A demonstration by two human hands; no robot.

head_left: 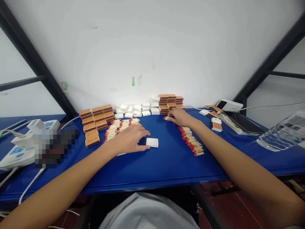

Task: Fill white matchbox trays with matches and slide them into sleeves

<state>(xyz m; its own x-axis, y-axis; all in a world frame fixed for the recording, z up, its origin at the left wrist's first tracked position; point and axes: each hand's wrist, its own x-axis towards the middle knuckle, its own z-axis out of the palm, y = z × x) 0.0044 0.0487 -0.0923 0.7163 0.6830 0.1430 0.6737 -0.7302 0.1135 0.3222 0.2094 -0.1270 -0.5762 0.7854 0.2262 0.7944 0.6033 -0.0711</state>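
My left hand (130,138) rests over the rows of loose matches (122,124), thumb and fingers apart. Its thumb tip meets or nearly meets the left corner of a small white matchbox tray (152,142) lying on the blue table. Farther back, my right hand (179,117) has its fingers closed on a few matches (166,118), whose red heads stick out to the left. A slanting row of red-headed matches (192,141) lies below that hand. Brown matchboxes (167,99) are stacked just behind it.
White trays (133,109) are heaped along the wall. Stacked matchboxes (96,119) stand at left, near a power strip (16,154) with cables. At right lie several matchboxes (216,124), a white device (230,105), a dark phone-like slab (243,122) and a plastic bottle (281,135).
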